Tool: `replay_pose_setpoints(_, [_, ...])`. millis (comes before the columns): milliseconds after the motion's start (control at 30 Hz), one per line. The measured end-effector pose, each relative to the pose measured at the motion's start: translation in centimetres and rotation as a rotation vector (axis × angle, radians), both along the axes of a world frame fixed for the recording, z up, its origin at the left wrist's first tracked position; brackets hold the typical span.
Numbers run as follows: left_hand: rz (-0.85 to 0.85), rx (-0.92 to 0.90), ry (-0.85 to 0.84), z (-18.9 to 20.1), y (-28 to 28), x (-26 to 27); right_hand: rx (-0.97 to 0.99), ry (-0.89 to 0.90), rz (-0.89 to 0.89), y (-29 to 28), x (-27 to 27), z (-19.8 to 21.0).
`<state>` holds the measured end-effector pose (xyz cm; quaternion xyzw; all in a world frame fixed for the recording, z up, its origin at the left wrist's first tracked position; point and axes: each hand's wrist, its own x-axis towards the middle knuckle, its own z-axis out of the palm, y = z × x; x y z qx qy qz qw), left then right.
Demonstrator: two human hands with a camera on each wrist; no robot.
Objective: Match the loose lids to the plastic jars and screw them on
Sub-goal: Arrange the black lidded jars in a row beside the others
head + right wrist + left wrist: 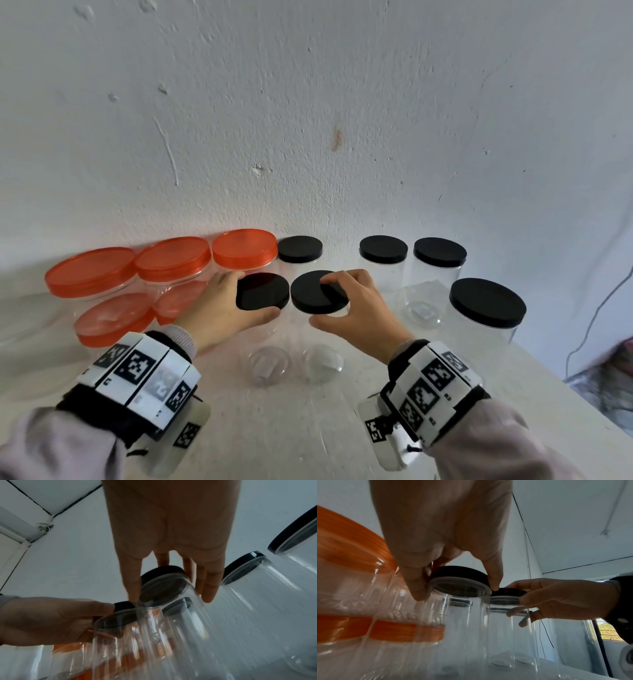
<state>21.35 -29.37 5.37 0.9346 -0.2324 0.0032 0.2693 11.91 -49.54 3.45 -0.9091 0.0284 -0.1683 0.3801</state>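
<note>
Both arms reach forward side by side, wrists banded. The left hand curls fingers and thumb round the rim of a black lid — thumb at the near edge. The right hand takes a like grip on the neighbouring black lid — fingertips on top, thumb below.

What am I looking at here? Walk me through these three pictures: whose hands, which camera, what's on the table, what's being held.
No machine: a person wearing cameras on the head and on both tagged wrists. The head view looks down at a white table with clear plastic jars, some under orange lids, others under black lids. The left hand grips a round black lid on one clear jar. The right hand grips the neighbouring black lid. Each wrist view looks up past its own fingers.
</note>
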Motion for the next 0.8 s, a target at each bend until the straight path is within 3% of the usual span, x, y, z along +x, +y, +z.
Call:
replay_pose_setpoints(67, [-0.001, -0.007, 0.014, 0.0, 0.1, 0.0, 0.078, -0.012, -0.006, -0.4, 0.0, 0.3])
replay_pose_setpoints(167, [-0.01, -0.062, 0.018, -0.1, 0.1, -0.2, 0.245, -0.164, -0.191, -2.2, 0.9, 0.7])
replay_pose_setpoints(333, [0.003, -0.111, 0.038, -0.6, 0.2, -0.4, 0.143, -0.202, -0.452, -5.5, 3.6, 0.6])
replay_pose_setpoints(533, [0.031, -0.18, 0.092, -1.1, 0.2, -0.6, -0.094, 0.008, -0.531, -7.1, 6.2, -0.5])
replay_pose_setpoints(800, [0.056, -0.228, 0.144, -1.4, 0.2, -0.7, 0.069, -0.073, -0.476, -7.5, 7.5, -0.7])
